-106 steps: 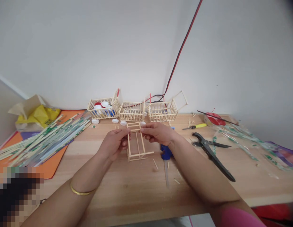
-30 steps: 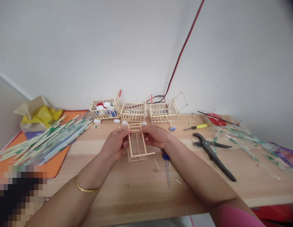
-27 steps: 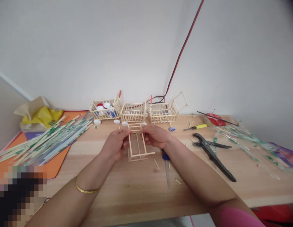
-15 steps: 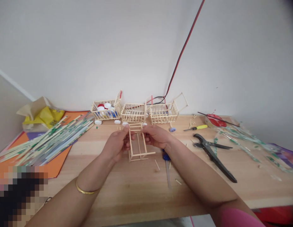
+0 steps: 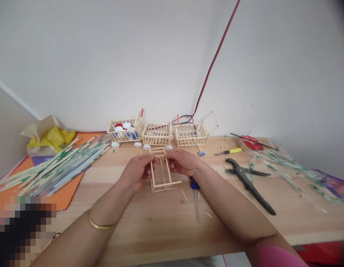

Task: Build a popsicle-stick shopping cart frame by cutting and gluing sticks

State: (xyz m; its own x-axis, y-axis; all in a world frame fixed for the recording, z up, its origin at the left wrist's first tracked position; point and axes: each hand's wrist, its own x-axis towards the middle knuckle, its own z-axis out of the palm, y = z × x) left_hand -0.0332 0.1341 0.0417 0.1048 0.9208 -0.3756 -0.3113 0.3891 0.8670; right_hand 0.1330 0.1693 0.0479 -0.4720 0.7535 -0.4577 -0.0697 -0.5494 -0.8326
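Observation:
Between my hands is a small open frame of thin wooden sticks (image 5: 161,185), shaped like a box with its long sides pointing away from me. My left hand (image 5: 139,167) pinches its left side near the far end. On the opposite side, my right hand (image 5: 184,162) grips the far right corner with thumb and fingers. Just beyond stand three little stick carts: a left cart (image 5: 124,137) holding red, white and blue caps, a middle cart (image 5: 156,135) on white wheels, and a right cart (image 5: 191,136) with a raised handle.
Paper-wrapped chopsticks (image 5: 69,163) lie on orange card at left, beside a yellow bag (image 5: 53,139). To the right are black-handled cutters (image 5: 250,185), a yellow-handled screwdriver (image 5: 233,151) and torn wrappers (image 5: 285,174). Blue-handled scissors (image 5: 195,200) lie by my right forearm, near stick offcuts (image 5: 184,194).
My left thumb and fingers have shifted slightly down the frame's left side, away from its far corner. Both hands still hold the frame, which has hardly moved.

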